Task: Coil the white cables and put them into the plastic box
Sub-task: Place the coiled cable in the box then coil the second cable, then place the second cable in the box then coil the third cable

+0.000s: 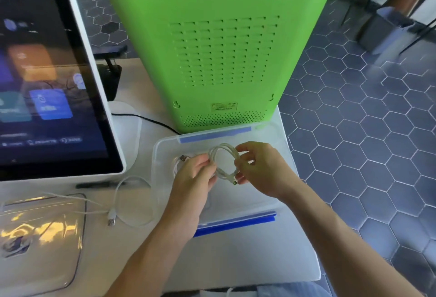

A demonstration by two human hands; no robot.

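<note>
A coiled white cable (223, 158) hangs in a small loop above the clear plastic box (250, 193), which has blue clips at its far and near rims. My left hand (195, 174) pinches the loop's left side. My right hand (262, 169) grips the right side, with the plug end poking out below its fingers. Inside the box at the left lies another white cable with a USB plug (180, 158), partly hidden by my left hand. A third white cable (132, 202) sprawls loose on the table left of the box, its plugs near the front.
A large white-framed touchscreen (52, 72) stands at the left. A tall green machine (221, 49) rises right behind the box. A clear tray lid (40, 233) lies at the front left. The table's right edge drops to a hexagon-tiled floor (365, 131).
</note>
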